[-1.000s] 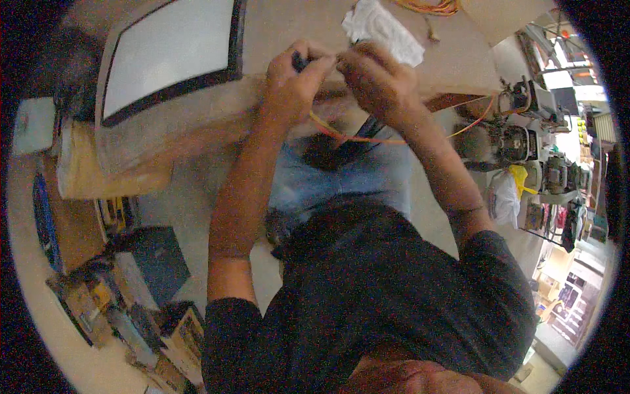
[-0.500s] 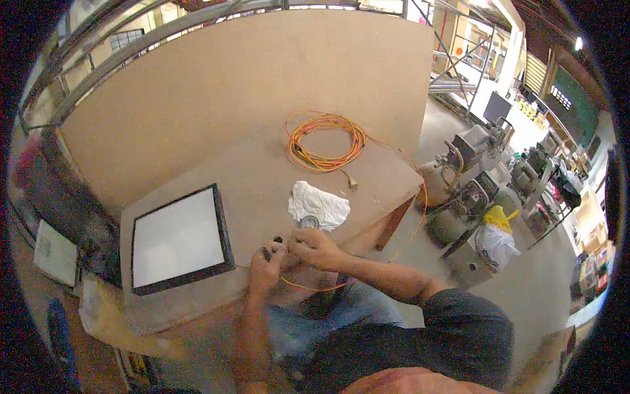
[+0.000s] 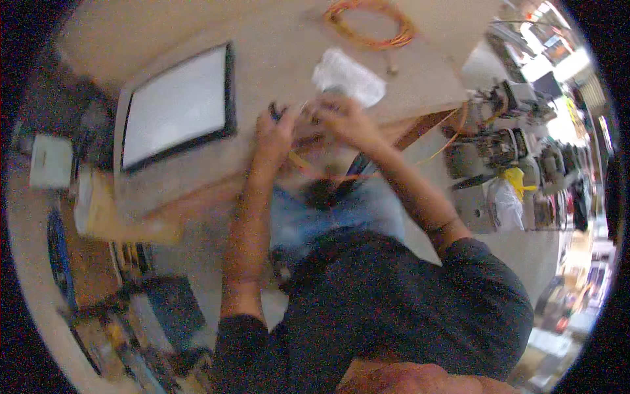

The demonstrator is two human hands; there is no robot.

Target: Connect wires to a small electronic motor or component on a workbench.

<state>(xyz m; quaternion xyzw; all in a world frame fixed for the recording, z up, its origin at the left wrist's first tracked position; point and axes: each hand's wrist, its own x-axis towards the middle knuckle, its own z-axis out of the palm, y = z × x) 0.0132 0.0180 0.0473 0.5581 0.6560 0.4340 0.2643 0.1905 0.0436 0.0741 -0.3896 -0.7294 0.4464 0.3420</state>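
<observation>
The left hand (image 3: pixel 275 128) and the right hand (image 3: pixel 341 118) meet close together over the near edge of the desk (image 3: pixel 275 59), just to the right of the white panel (image 3: pixel 177 105) in its black frame. The left hand seems to pinch a small dark piece (image 3: pixel 274 110), and the right hand is curled, with fingers pressed together on something small. The picture is blurred, so I cannot tell exactly what the right hand grips. A thin orange cable (image 3: pixel 315 172) hangs from between the hands down toward the lap.

I think the main risk is the small piece. It is held above the edge, so if the fingers slip it may fall to the floor, not on the desk. The hanging cable can catch on a knee and be pulled from the hands. Behind the hands lies a white bag (image 3: pixel 348 77), and further behind it an orange cable coil (image 3: pixel 371 26); a strong pull could drag the coil.
</observation>
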